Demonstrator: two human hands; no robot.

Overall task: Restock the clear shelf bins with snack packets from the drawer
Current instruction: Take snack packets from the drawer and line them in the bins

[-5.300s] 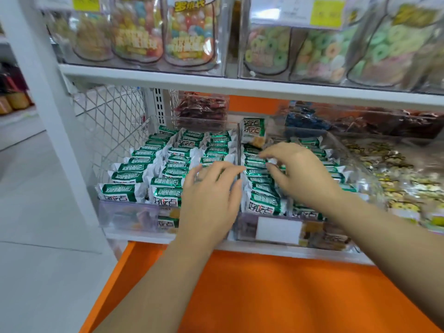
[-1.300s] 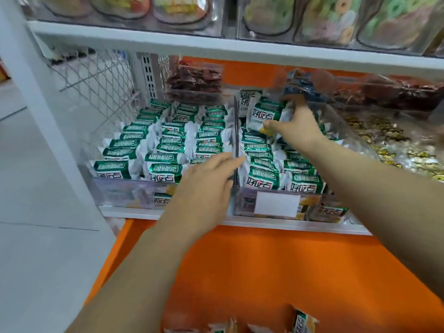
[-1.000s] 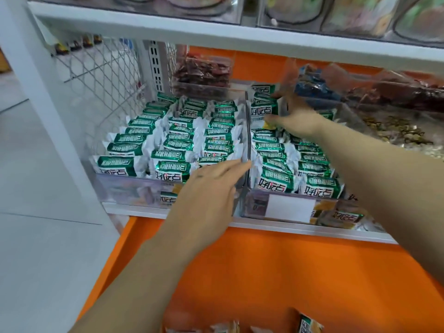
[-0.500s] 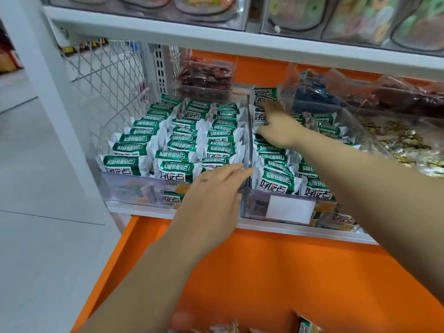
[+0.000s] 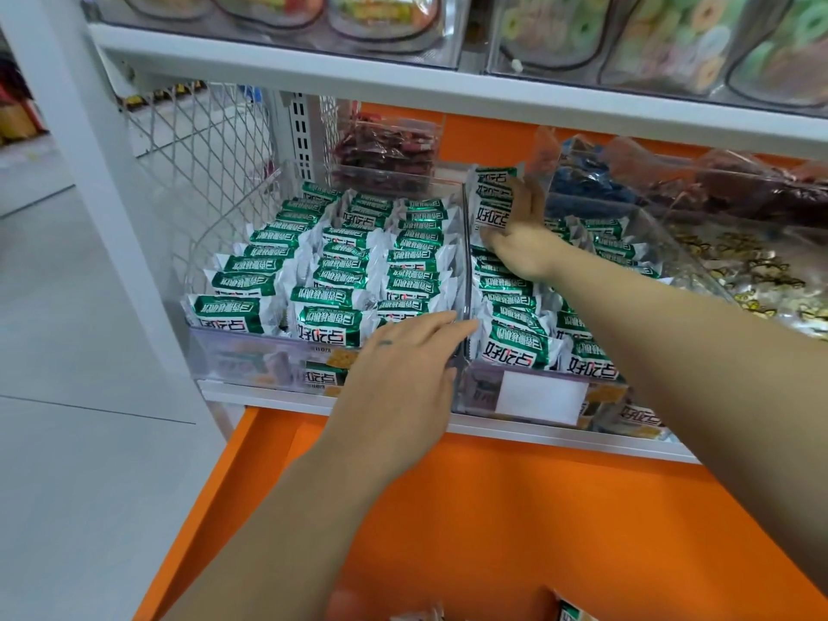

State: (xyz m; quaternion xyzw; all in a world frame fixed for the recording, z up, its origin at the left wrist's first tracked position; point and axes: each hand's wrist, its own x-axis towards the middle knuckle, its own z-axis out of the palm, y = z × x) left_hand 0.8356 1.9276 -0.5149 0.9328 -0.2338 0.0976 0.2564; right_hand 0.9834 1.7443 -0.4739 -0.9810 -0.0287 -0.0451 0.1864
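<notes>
Head view: right hand point(image 5: 522, 244) clamped on a green packet point(image 5: 493, 203) at the back of the right bin point(image 5: 546, 392), left hand point(image 5: 403, 374) flat, fingers apart, on the bins' front; forcing it in could topple packed rows.

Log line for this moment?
right hand: seating green packets at right bin rear | left hand: flat on divider

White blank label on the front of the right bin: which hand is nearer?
Left. The left hand rests at the bins' front edge, just left of the white label; the right hand is deep at the bin's back.
</notes>
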